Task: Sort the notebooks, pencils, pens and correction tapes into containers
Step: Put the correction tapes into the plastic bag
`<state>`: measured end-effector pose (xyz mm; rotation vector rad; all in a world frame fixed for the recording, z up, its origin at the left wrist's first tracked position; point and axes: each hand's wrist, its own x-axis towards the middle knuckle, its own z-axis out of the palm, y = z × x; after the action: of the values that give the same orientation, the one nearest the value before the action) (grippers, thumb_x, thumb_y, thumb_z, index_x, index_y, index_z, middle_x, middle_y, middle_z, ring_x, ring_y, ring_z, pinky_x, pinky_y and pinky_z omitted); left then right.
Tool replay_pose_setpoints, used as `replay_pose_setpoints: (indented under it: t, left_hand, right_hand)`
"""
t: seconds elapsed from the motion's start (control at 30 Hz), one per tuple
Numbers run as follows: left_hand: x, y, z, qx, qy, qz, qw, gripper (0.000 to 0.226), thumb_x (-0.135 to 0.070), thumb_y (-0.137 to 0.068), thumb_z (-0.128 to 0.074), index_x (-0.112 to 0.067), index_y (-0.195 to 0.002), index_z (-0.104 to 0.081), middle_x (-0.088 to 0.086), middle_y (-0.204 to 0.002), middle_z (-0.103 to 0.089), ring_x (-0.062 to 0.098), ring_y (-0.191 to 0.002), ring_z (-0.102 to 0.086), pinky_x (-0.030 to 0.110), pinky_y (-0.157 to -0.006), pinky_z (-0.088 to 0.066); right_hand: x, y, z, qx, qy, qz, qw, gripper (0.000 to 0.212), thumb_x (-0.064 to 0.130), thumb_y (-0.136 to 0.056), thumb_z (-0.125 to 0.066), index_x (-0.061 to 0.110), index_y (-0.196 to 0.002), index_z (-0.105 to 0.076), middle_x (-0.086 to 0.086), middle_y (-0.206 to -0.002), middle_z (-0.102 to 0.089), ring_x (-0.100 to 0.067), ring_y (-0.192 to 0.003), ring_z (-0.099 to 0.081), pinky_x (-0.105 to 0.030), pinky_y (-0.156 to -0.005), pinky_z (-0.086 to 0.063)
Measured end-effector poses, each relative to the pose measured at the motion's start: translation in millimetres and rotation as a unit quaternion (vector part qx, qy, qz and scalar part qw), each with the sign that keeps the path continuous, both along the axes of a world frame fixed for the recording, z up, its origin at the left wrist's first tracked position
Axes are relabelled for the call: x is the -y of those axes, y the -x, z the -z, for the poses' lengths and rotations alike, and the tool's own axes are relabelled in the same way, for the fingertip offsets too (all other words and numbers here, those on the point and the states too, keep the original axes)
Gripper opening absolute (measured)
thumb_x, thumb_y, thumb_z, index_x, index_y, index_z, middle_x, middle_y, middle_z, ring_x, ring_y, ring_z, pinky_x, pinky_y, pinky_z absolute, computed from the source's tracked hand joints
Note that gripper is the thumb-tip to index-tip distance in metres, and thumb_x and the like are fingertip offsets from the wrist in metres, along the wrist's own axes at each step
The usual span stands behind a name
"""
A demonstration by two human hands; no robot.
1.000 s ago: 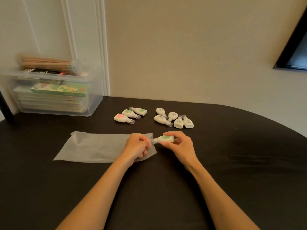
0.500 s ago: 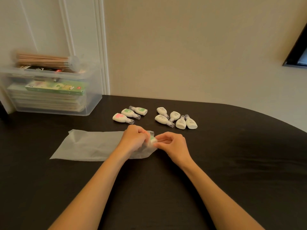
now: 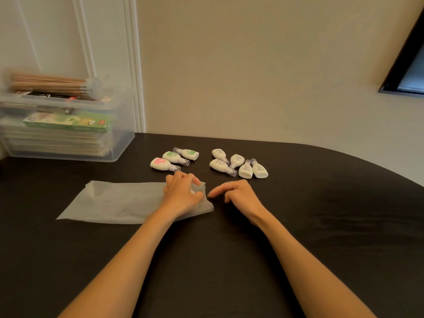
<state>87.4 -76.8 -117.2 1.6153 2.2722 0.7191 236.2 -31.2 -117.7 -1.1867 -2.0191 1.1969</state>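
The left hand [image 3: 183, 195] lay on the right-hand mouth of the translucent bag [image 3: 119, 203], fingers curled and pinching the film. A white sliver [image 3: 193, 192], seemingly a correction tape, showed under those fingers inside the bag. The right hand [image 3: 241, 196] rested just right of the mouth, fingers loosely bent, holding nothing. 7 loose correction tapes [image 3: 220, 166] lay just beyond the hands, and a clear bin [image 3: 124, 138] stood far left.

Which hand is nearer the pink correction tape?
Left. The left hand, holding the bag, sits just in front of the pink correction tape; the right hand is farther off, to its right.
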Motion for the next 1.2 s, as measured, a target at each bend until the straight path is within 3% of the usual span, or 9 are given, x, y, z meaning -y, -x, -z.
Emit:
replay_pose_setpoints:
  t: [0.13, 0.23, 0.3, 0.4, 0.5, 0.67, 0.83, 1.03, 1.2]
  left_hand:
    - [-9, 3, 5, -0.010, -0.032, 0.049, 0.998, 0.038, -0.021, -0.089, -0.055, -0.022, -0.125, -0.046, 0.002, -0.134, -0.036, 0.021, -0.127, -0.027, 0.030, -0.102, -0.028]
    - [-15, 9, 7, -0.005, -0.067, 0.073, 0.995, 0.041, -0.022, -0.088, -0.059, -0.017, -0.126, -0.045, 0.003, -0.131, -0.038, 0.019, -0.125, -0.030, 0.028, -0.101, -0.028]
    - [-17, 11, 8, -0.031, -0.110, 0.064, 0.991, 0.037, -0.027, -0.088, -0.060, -0.015, -0.120, -0.047, 0.002, -0.126, -0.041, 0.018, -0.117, -0.035, 0.025, -0.095, -0.031]
    - [-16, 8, 7, -0.059, -0.177, 0.038, 0.982, 0.027, -0.037, -0.086, -0.060, -0.018, -0.104, -0.051, -0.001, -0.110, -0.047, 0.015, -0.105, -0.039, 0.024, -0.084, -0.031]
    - [-13, 3, 1, -0.088, -0.161, 0.032, 0.983, 0.035, -0.048, -0.078, -0.062, -0.023, -0.096, -0.046, -0.007, -0.102, -0.041, 0.014, -0.102, -0.038, 0.025, -0.083, -0.030]
    - [-7, 1, 0, -0.146, -0.039, 0.063, 0.987, 0.053, -0.043, -0.072, -0.068, -0.023, -0.113, -0.041, -0.002, -0.117, -0.036, 0.017, -0.113, -0.035, 0.028, -0.089, -0.031]
    - [-3, -3, -1, -0.124, -0.077, 0.006, 0.989, 0.023, -0.023, -0.082, -0.064, -0.018, -0.101, -0.052, 0.000, -0.116, -0.040, 0.016, -0.110, -0.039, 0.026, -0.087, -0.039]
    - [-1, -3, -2, -0.045, -0.111, -0.064, 0.991, 0.008, -0.015, -0.091, -0.056, -0.010, -0.092, -0.062, 0.005, -0.101, -0.055, 0.015, -0.089, -0.054, 0.029, -0.078, -0.051]
    - [1, -2, -6, 0.045, -0.137, -0.075, 0.987, 0.007, -0.015, -0.092, -0.055, -0.015, -0.085, -0.058, -0.001, -0.091, -0.053, 0.009, -0.083, -0.049, 0.022, -0.071, -0.041]
  right_hand:
    - [-25, 3, 5, 0.013, -0.141, 0.177, 0.974, 0.042, -0.003, -0.090, -0.045, 0.015, -0.126, -0.058, -0.002, -0.126, -0.059, -0.013, -0.111, -0.055, -0.019, -0.085, -0.043]
    - [-42, 12, 11, 0.124, -0.202, 0.161, 0.958, 0.044, 0.009, -0.093, -0.052, 0.016, -0.136, -0.047, -0.006, -0.131, -0.053, -0.020, -0.119, -0.048, -0.027, -0.088, -0.043]
    - [-53, 17, 16, 0.197, -0.212, 0.144, 0.946, 0.040, 0.018, -0.093, -0.054, 0.017, -0.133, -0.048, -0.006, -0.128, -0.053, -0.023, -0.122, -0.043, -0.034, -0.096, -0.041]
    - [-65, 21, 19, 0.195, -0.245, 0.167, 0.935, 0.021, 0.018, -0.091, -0.057, 0.015, -0.110, -0.065, -0.008, -0.104, -0.062, -0.022, -0.102, -0.055, -0.034, -0.086, -0.048]
    - [-64, 22, 16, 0.126, -0.216, 0.194, 0.949, 0.015, 0.016, -0.092, -0.056, 0.009, -0.095, -0.069, -0.007, -0.085, -0.062, -0.017, -0.077, -0.056, -0.026, -0.069, -0.045]
    - [-52, 12, 6, -0.059, -0.104, 0.260, 0.958, 0.025, 0.013, -0.091, -0.048, 0.003, -0.075, -0.065, -0.002, -0.064, -0.052, -0.011, -0.060, -0.044, -0.023, -0.058, -0.036]
    - [-36, -1, -4, -0.229, 0.062, 0.243, 0.940, 0.024, 0.015, -0.096, -0.045, 0.011, -0.082, -0.065, -0.004, -0.069, -0.067, -0.009, -0.062, -0.060, -0.019, -0.062, -0.049]
    - [-21, -4, -9, -0.157, 0.134, 0.130, 0.970, 0.017, 0.023, -0.094, -0.054, 0.010, -0.088, -0.062, -0.007, -0.067, -0.066, -0.011, -0.056, -0.058, -0.020, -0.058, -0.048]
    - [-16, 10, -7, -0.178, 0.175, 0.192, 0.949, 0.014, 0.017, -0.091, -0.057, 0.004, -0.087, -0.062, -0.011, -0.074, -0.069, -0.015, -0.063, -0.067, -0.021, -0.062, -0.056]
